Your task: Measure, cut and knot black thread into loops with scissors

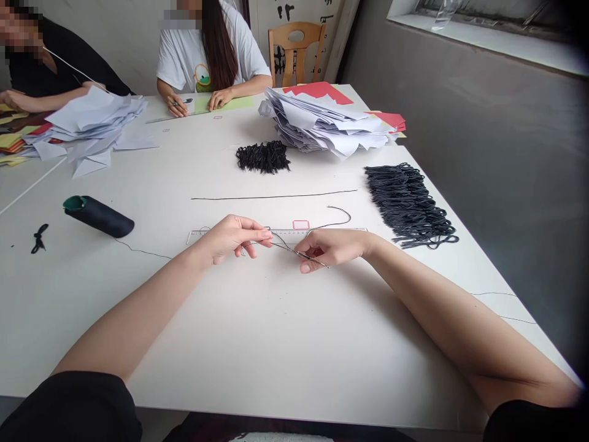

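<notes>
My left hand [234, 236] is closed, thumb and forefinger pinching a thin black cord [280, 241]. The cord runs across to my right hand [335, 247], whose fingers are closed around a slim, shiny metal tool [315, 260]; its exact kind is hard to make out. A loose end of cord curls up beyond the right hand. Beneath both hands lies a clear ruler [196, 236], partly covered by them. Farther off, a straight length of black cord [273, 197] is laid out parallel to the ruler.
Looped black cords lie in a large pile [407, 205] at right and a smaller bundle [263, 158] behind. A dark thread spool [99, 216] and a knotted cord [39, 238] are at left. Paper stacks [326, 123] stand farther back. Two people sit across the table [257, 344].
</notes>
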The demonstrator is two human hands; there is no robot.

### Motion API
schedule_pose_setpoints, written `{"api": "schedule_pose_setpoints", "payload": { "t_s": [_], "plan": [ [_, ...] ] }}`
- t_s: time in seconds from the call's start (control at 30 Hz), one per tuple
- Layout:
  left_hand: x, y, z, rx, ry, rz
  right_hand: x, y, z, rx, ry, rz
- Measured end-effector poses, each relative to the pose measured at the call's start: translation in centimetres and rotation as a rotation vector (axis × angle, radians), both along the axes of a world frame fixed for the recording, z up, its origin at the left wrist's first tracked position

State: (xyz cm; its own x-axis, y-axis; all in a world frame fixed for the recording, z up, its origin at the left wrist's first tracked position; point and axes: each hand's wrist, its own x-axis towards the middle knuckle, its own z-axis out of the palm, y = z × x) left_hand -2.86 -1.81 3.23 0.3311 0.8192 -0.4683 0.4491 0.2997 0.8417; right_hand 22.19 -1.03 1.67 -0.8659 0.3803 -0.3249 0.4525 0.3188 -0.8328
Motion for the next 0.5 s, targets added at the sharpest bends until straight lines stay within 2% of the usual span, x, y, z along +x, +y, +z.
{"api": "schedule_pose_setpoints", "payload": {
  "t_s": [0.2,0.5],
  "plan": [
    [0.5,-1.1,1.9,0.048,-0.035,0.038,-0.3,-0.4,0.2,-0.026,0.059,0.005],
    [0.6,-1.1,1.8,-0.01,-0.119,0.04,-0.6,-0.8,0.3,0.003,0.062,-0.043]
  ]
}}
